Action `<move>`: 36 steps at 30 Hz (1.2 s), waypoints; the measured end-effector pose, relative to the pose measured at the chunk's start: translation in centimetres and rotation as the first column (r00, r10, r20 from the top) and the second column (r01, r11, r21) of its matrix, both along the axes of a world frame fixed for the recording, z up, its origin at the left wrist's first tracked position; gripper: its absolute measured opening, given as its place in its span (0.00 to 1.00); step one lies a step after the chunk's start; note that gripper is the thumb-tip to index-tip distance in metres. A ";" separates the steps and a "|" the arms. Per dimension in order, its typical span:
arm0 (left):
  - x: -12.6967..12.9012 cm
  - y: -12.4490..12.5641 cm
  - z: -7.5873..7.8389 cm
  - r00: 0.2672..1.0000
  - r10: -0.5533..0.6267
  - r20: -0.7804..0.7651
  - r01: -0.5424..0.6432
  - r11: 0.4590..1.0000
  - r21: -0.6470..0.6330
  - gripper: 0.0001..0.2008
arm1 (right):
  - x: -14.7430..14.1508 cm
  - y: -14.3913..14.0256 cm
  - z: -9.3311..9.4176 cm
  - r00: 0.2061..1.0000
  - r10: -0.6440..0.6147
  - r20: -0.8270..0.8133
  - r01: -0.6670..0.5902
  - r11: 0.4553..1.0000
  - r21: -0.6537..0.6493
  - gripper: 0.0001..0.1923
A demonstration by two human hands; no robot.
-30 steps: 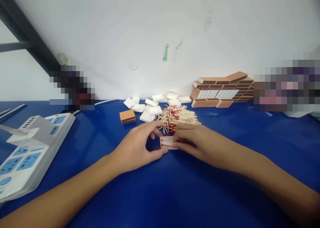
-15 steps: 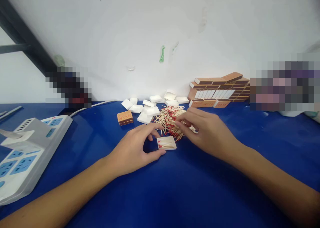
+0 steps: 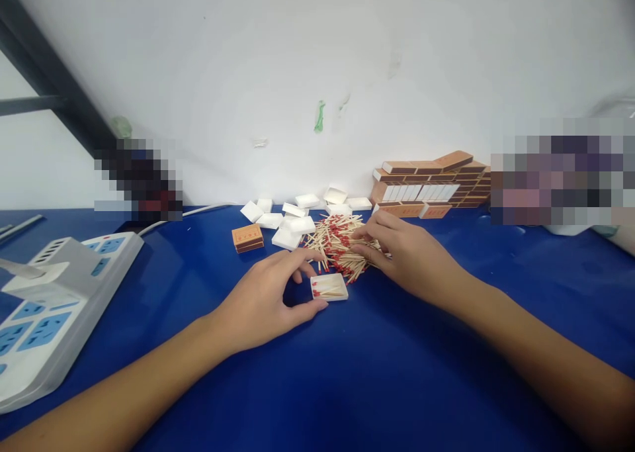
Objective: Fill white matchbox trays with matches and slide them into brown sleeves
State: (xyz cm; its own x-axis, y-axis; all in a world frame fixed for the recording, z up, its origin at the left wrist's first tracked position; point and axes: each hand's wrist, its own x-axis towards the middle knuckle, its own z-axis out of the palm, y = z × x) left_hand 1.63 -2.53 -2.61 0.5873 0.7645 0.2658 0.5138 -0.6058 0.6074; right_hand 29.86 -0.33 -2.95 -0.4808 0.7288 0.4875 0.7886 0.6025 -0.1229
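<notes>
A small white matchbox tray [image 3: 339, 297] lies on the blue tabletop with a few red-tipped matches inside. My left hand [image 3: 265, 300] curves around its left end, thumb at the near edge and fingers at the far side, holding it in place. Just behind the tray spreads a loose heap of matches [image 3: 330, 240]. Over the heap's right side, my right hand [image 3: 407, 247] has its thumb and fingers drawn together on matches; how many it pinches is hidden.
Several white trays [image 3: 288, 238] lie behind the heap, near the wall. An orange matchbox [image 3: 247, 237] sits left of them. Stacked matchboxes [image 3: 421, 180] stand against the wall at the right. A white power strip [image 3: 64, 333] with a plug and cable occupies the left side.
My right hand's fingers have shifted slightly among the matches. My left hand and the tray keep their places; the whole view has tilted a little.
</notes>
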 end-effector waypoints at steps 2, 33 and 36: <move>-0.1 0.0 0.0 1.000 0.002 -0.004 -0.002 1.000 -0.007 0.27 | 0.1 0.1 0.0 1.000 0.002 0.015 -0.002 1.000 0.015 0.09; -0.1 -0.1 0.0 0.999 0.003 -0.032 -0.004 1.000 -0.024 0.28 | -0.3 0.1 0.0 0.994 0.018 0.110 -0.038 0.983 0.179 0.10; -0.1 -0.1 0.1 0.999 0.002 -0.040 -0.003 1.000 -0.024 0.27 | -0.2 0.3 0.0 0.994 0.027 0.105 -0.044 0.985 0.166 0.09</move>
State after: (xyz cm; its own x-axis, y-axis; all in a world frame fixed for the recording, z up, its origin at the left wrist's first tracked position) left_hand 1.55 -2.62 -2.56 0.5953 0.7717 0.2239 0.5394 -0.5903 0.6004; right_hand 29.64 -0.07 -2.95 -0.5582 0.6227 0.5483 0.7697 0.6354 0.0619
